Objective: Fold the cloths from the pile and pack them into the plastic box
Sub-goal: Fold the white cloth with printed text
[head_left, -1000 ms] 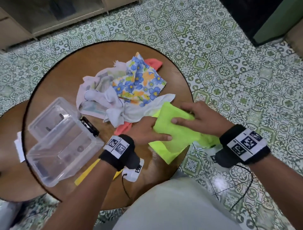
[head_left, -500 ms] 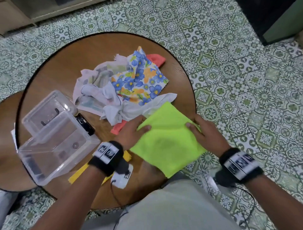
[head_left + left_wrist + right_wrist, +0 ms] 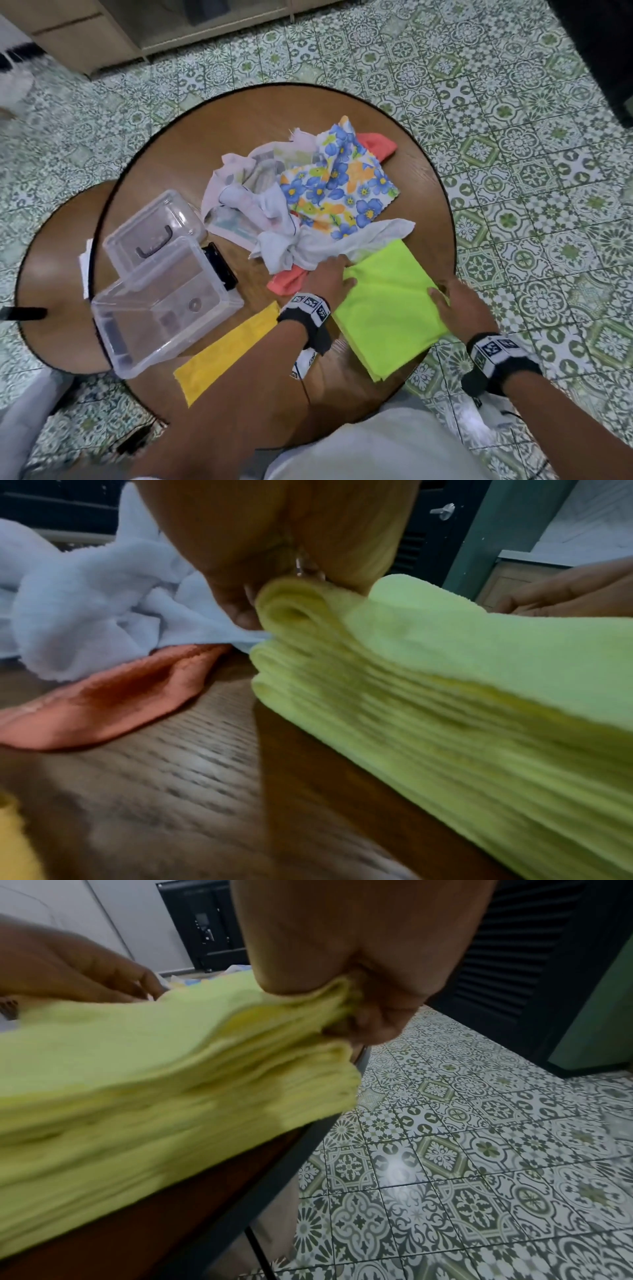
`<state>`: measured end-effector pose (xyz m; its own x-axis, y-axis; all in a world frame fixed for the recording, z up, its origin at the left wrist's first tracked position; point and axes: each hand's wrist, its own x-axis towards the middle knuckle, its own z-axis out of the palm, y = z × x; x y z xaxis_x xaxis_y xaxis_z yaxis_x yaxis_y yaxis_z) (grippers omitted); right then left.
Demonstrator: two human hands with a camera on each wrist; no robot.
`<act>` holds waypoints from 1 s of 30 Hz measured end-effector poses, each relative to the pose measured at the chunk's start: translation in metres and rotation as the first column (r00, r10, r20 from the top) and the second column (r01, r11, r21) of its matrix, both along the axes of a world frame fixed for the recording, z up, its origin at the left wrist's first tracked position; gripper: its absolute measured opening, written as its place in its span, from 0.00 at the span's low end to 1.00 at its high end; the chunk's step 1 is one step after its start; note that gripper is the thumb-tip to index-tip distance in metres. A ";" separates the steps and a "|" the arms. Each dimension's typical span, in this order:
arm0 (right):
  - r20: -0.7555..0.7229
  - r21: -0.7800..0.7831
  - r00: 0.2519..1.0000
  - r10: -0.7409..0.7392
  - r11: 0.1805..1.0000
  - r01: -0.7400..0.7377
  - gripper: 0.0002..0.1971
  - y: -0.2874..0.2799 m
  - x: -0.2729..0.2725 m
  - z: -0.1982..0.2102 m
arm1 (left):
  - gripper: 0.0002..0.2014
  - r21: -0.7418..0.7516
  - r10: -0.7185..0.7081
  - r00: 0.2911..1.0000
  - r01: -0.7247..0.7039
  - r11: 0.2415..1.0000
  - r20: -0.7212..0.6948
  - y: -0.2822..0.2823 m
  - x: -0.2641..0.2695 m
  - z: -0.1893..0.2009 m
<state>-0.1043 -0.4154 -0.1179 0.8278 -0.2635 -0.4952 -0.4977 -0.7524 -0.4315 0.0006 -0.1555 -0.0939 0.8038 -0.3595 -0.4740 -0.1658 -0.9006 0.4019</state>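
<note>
A neon green cloth (image 3: 387,305) lies folded in a square at the near right edge of the round wooden table (image 3: 239,137). My left hand (image 3: 330,279) pinches its left corner (image 3: 284,607). My right hand (image 3: 455,305) pinches its right corner (image 3: 335,1007) beyond the table rim. The cloth pile (image 3: 308,202) holds a blue-flowered cloth (image 3: 342,185), white cloths and a coral cloth (image 3: 286,279). The clear plastic box (image 3: 161,301) stands open at the left, its lid (image 3: 150,229) behind it.
A yellow cloth (image 3: 226,349) lies flat in front of the box, under my left forearm. A black device (image 3: 221,265) sits by the box's right wall. A lower round table (image 3: 51,274) adjoins on the left. Patterned floor tiles (image 3: 513,171) surround the tables.
The green cloth went from half folded under both palms to a flat square. My hands moved apart to its left and right corners.
</note>
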 end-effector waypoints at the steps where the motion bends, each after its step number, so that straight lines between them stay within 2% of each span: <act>1: 0.035 -0.047 0.999 -0.007 0.999 0.009 0.21 0.002 -0.001 0.001 | 0.17 0.001 -0.019 0.995 0.019 1.000 0.099 0.004 0.002 0.004; 3: 0.187 -0.137 0.982 0.000 0.990 0.026 0.19 0.006 -0.003 0.004 | 0.17 0.061 -0.009 0.941 -0.013 0.998 0.337 0.015 0.013 0.012; 4: 0.265 -0.165 0.964 0.009 0.986 0.036 0.18 0.006 -0.003 0.004 | 0.20 0.087 0.044 0.909 -0.088 0.992 0.413 0.023 0.021 0.015; 6: 0.345 -0.191 0.938 0.038 0.981 0.031 0.17 0.006 0.000 0.006 | 0.28 0.092 0.237 0.858 -0.310 0.946 0.456 0.042 0.041 0.019; 8: 0.331 -0.225 0.936 0.122 0.973 -0.047 0.18 0.010 0.009 0.014 | 0.29 0.106 0.423 0.855 -0.471 0.876 0.299 0.063 0.062 0.021; 10: 0.355 -0.148 0.927 0.120 0.986 -0.071 0.16 0.023 0.023 0.029 | 0.16 0.037 0.507 0.861 -0.508 0.860 0.034 0.078 0.078 0.026; 12: 0.417 -0.045 0.897 0.146 0.989 -0.140 0.15 0.041 0.039 0.051 | 0.12 -0.208 0.527 0.845 -0.533 0.820 -0.090 0.085 0.083 0.039; 14: 0.495 0.021 0.847 0.194 0.972 -0.235 0.15 0.062 0.058 0.080 | 0.13 -0.465 0.575 0.806 -0.567 0.680 -0.143 0.087 0.078 0.063; 15: 0.533 0.057 0.823 0.196 0.962 -0.266 0.16 0.073 0.069 0.095 | 0.12 -0.570 0.574 0.804 -0.549 0.611 -0.158 0.087 0.076 0.078; 17: 0.611 0.115 0.769 0.190 0.939 -0.324 0.17 0.097 0.089 0.132 | 0.12 -0.701 0.534 0.827 -0.485 0.523 -0.174 0.089 0.069 0.113; 20: 0.724 0.148 0.655 0.217 0.878 -0.455 0.24 0.134 0.120 0.183 | 0.14 -0.795 0.438 0.881 -0.390 0.464 -0.177 0.094 0.060 0.172; 21: 0.722 0.173 0.653 0.231 0.853 -0.492 0.28 0.147 0.127 0.199 | 0.14 -0.814 0.402 0.896 -0.374 0.445 -0.192 0.095 0.056 0.192; 23: 0.668 0.266 0.704 0.242 0.805 -0.530 0.30 0.171 0.135 0.224 | 0.13 -0.860 0.341 0.914 -0.346 0.375 -0.219 0.100 0.045 0.234; 25: 0.646 0.250 0.704 0.296 0.789 -0.561 0.25 0.191 0.135 0.243 | 0.12 -0.906 0.311 0.931 -0.289 0.308 -0.191 0.110 0.037 0.273; 27: 0.644 0.218 0.694 0.322 0.792 -0.569 0.16 0.203 0.129 0.256 | 0.11 -0.930 0.342 0.924 -0.265 0.256 -0.169 0.125 0.030 0.304; 29: 0.631 0.294 0.727 0.268 0.785 -0.545 0.10 0.211 0.120 0.266 | 0.12 -0.944 0.410 0.898 -0.262 0.203 -0.161 0.143 0.024 0.327; 30: 0.620 0.327 0.744 0.249 0.780 -0.533 0.10 0.213 0.117 0.268 | 0.13 -0.953 0.435 0.889 -0.245 0.181 -0.146 0.151 0.020 0.337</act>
<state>0.0123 -0.2029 0.1502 0.9558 0.2848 0.0735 0.2043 -0.4630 -0.8625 0.0210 -0.0041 0.2435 0.9861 -0.1334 0.0988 -0.0829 0.1197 0.9893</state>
